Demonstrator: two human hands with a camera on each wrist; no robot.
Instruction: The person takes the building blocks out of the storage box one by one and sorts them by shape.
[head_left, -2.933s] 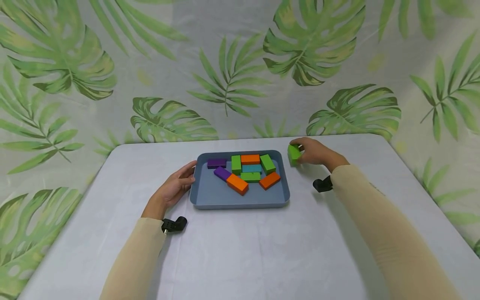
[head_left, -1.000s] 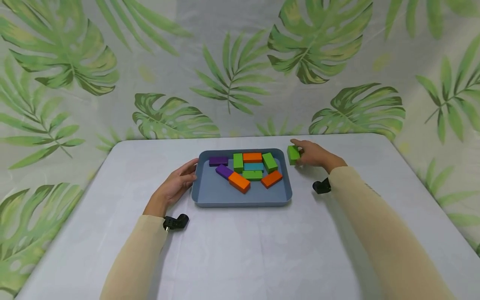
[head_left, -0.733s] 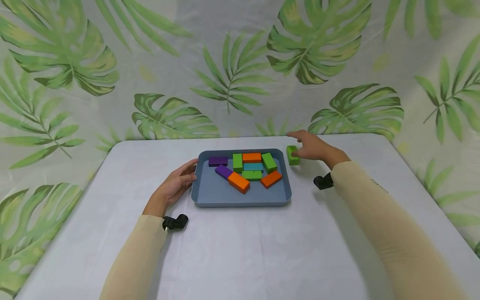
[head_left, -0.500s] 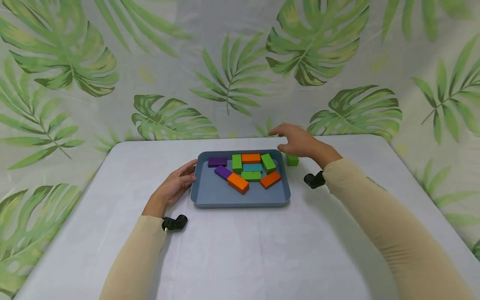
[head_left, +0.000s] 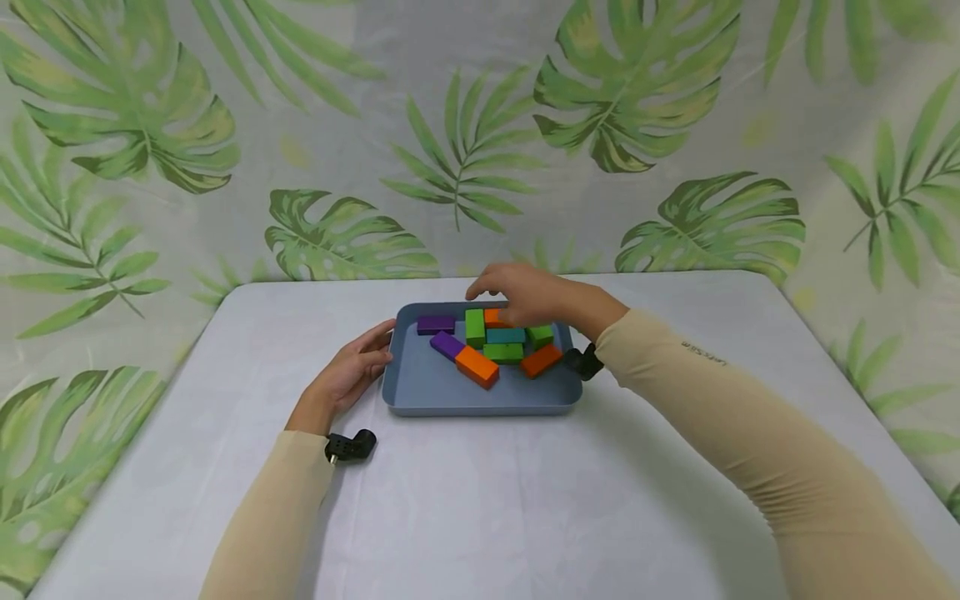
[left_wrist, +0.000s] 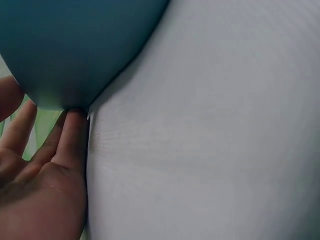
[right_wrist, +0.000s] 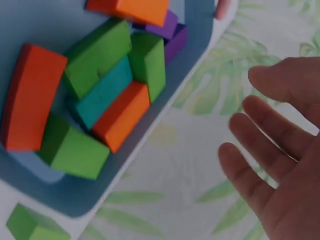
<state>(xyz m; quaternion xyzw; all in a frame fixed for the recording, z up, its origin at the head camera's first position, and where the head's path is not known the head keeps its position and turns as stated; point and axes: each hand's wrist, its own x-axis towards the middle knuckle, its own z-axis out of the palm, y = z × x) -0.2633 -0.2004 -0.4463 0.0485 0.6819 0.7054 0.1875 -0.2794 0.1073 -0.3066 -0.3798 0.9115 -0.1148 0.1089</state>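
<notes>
A blue-grey tray [head_left: 480, 402] holds several wooden blocks: purple [head_left: 436, 325], orange [head_left: 477, 367], green [head_left: 475, 328] and teal [head_left: 506, 336]. My left hand [head_left: 347, 371] touches the tray's left side with extended fingers, seen against its wall [left_wrist: 75, 60] in the left wrist view. Over the tray's back part hovers my right hand [head_left: 528, 293], holding nothing, fingers apart in the right wrist view. It partly hides the back orange block [head_left: 492, 317] and the right green block [head_left: 540, 337]. A separate green block [right_wrist: 35, 225] rests on the table outside the tray; the right arm covers it in the head view.
The tray stands on a white-covered table [head_left: 465, 500]. Behind it hangs a leaf-print cloth [head_left: 465, 150]. Black wrist cameras sit on both wrists, the right one [head_left: 583, 362] over the tray's right edge.
My right hand has let go of the green block, leaving it on the table right of the tray, and has moved left over the tray. The left hand stays at the tray's side.
</notes>
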